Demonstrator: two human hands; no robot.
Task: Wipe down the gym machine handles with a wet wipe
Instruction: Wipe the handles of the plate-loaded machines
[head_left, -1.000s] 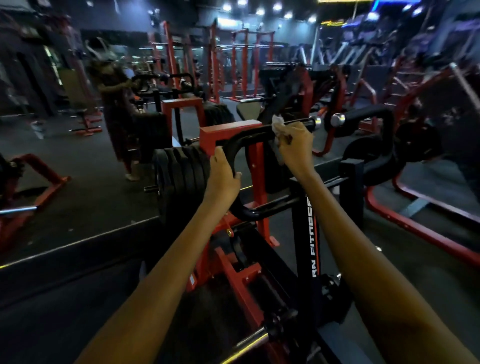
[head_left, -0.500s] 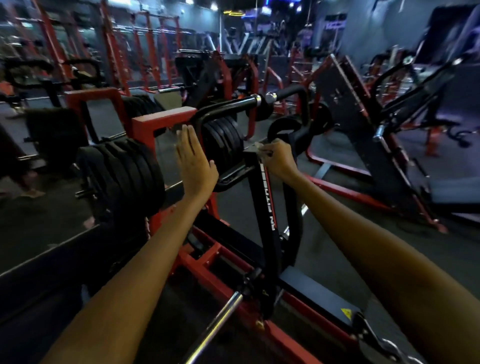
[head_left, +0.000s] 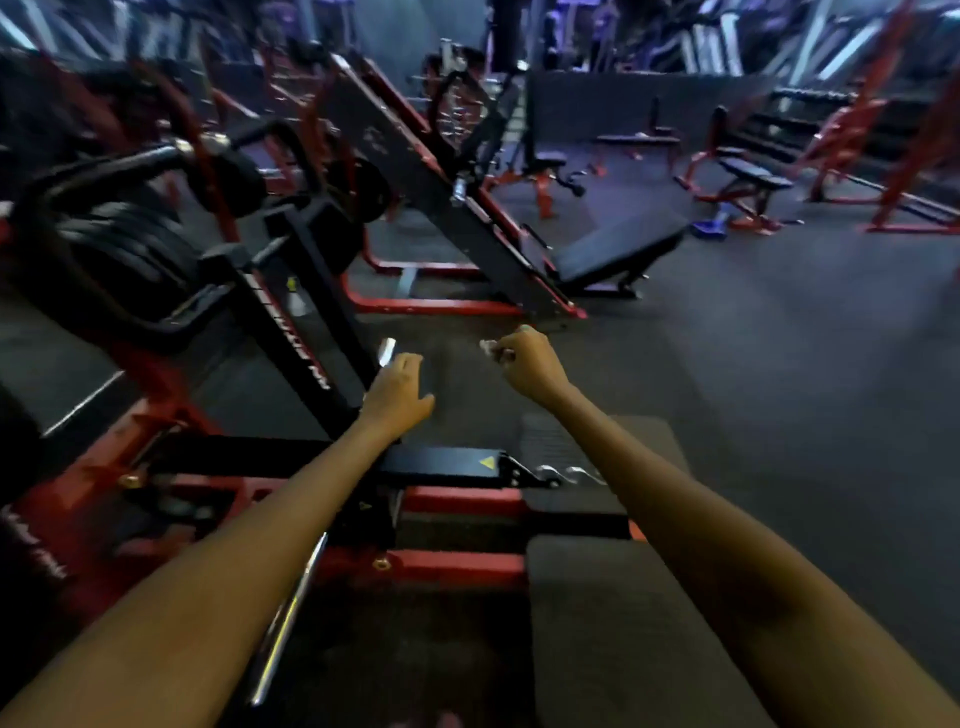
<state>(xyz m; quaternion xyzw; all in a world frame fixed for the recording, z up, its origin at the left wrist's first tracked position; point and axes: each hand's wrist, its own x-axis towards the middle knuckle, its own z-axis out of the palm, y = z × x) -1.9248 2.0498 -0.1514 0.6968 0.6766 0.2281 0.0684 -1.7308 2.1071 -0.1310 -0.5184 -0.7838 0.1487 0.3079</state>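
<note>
The right hand (head_left: 527, 366) is curled into a fist, pinching a small crumpled wet wipe (head_left: 490, 347) whose pale edge pokes out past the knuckles. It hangs in the air above the dark floor (head_left: 753, 353), touching no machine. The left hand (head_left: 397, 395) is loose, fingers half curled and holding nothing, just beside the black slanted post (head_left: 291, 306) (white lettering runs along it, too blurred to read). The black curved handle (head_left: 93, 171) sits up at left, well apart from both hands, above stacked weight plates (head_left: 119, 244). A yellow warning triangle (head_left: 487, 462) marks the black beam.

Weight plates (head_left: 119, 244) left of bench (head_left: 618, 249)
</note>
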